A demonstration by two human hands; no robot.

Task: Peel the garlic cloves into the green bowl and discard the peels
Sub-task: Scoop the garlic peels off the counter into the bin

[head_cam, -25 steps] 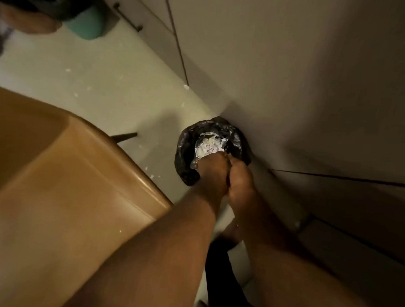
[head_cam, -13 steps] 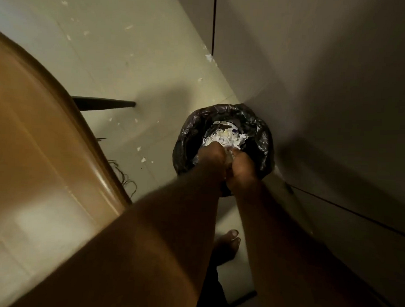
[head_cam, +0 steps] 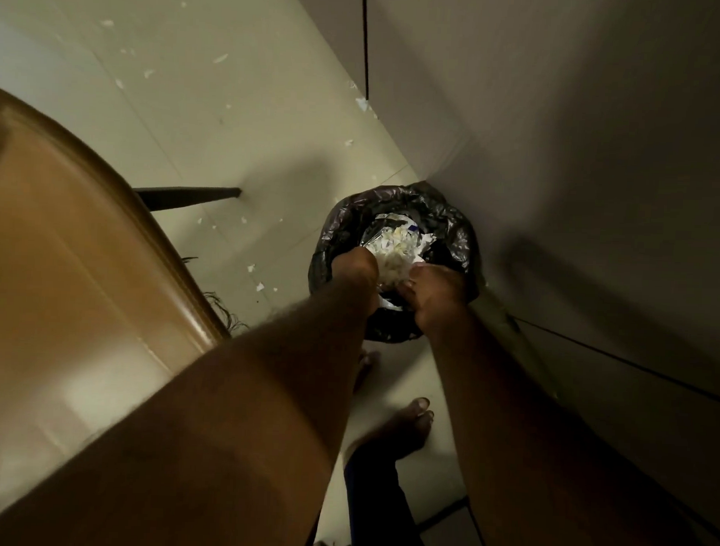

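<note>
Dim floor corner by a wall: garlic peels point(head_cam: 396, 249) lie heaped inside the black-lined bin point(head_cam: 339, 231). Over it, the left hand point(head_cam: 352, 268) and right hand point(head_cam: 435, 294) hang, fingers curled under (grip impossible to tell). Discarding looks nearly done, though scraps point(head_cam: 260, 286) litter the tiles.

Looks like a corner of a home kitchen. Pale floor tiles point(head_cam: 233, 117) at 11 o'clock, littered with white peel scraps point(head_cam: 260, 286). Rounded wooden table point(head_cam: 65, 262) on a dark leg point(head_cam: 189, 195) at 9 o'clock. Small black-bagged bin point(head_cam: 454, 223) at centre, tucked against plain cabinet doors point(head_cam: 559, 116) from 12 to 3 o'clock. Bare foot point(head_cam: 410, 421) at 6 o'clock.
</note>
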